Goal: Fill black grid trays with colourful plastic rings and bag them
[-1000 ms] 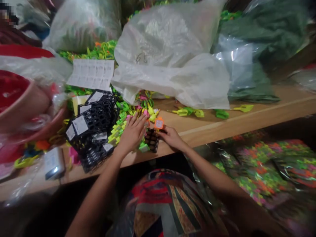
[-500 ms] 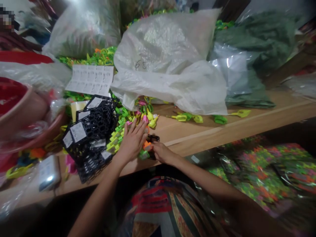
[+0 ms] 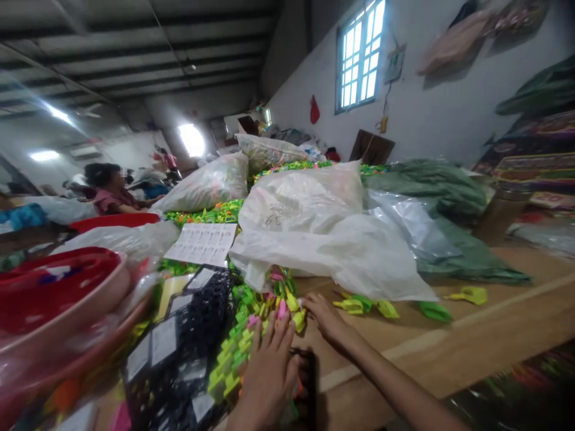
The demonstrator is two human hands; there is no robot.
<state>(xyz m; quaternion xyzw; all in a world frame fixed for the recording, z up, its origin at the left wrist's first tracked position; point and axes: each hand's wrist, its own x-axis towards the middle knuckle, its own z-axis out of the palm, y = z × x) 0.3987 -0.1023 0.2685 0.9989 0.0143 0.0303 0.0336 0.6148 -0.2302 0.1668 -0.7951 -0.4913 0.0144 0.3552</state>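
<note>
My left hand [image 3: 268, 376] lies flat, fingers stretched out, on a heap of small green, yellow and pink plastic pieces [image 3: 251, 323] on the wooden table [image 3: 471, 335]. My right hand [image 3: 324, 316] reaches into the far end of that heap, its fingertips at a yellow piece; whether it grips one is hidden. A small black holder [image 3: 305, 383] shows partly under my left hand. Black lattice baskets with white labels [image 3: 179, 347] stand just left of the heap.
A big white plastic sack [image 3: 323, 233] lies behind the heap, with green bags [image 3: 440, 197] to its right and a white sticker sheet [image 3: 204, 242] to its left. A red basin [image 3: 54, 299] stands at left. Another person [image 3: 110, 191] sits far left. Loose green and yellow pieces [image 3: 390, 308] lie on the table.
The camera has tilted up, so the room and window now show. My right hand moved from the black holder out to the far end of the heap. My left hand stayed flat.
</note>
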